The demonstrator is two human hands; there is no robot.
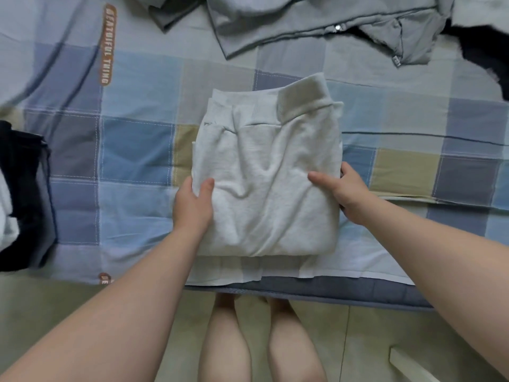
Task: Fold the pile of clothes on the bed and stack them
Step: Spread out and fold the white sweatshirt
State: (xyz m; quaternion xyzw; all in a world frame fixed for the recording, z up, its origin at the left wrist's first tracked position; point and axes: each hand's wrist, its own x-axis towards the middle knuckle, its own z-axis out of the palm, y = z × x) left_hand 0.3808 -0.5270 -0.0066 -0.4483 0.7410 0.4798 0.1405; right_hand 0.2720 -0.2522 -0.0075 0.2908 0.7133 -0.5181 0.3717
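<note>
A folded white sweatshirt [264, 172] with ribbed cuffs lies on the checked bed cover near the front edge. My left hand [192, 205] grips its left side, thumb on top and fingers tucked under the fabric. My right hand [344, 191] grips its right side the same way. A grey garment [303, 23] with a zip lies spread and unfolded at the far side of the bed. Dark and white clothes [22, 194] sit in a heap at the left edge.
The blue, grey and beige checked cover [132, 150] spans the bed. A black item [484, 53] lies at the far right. Below the bed edge are the tiled floor [371, 340] and my bare legs [261, 340].
</note>
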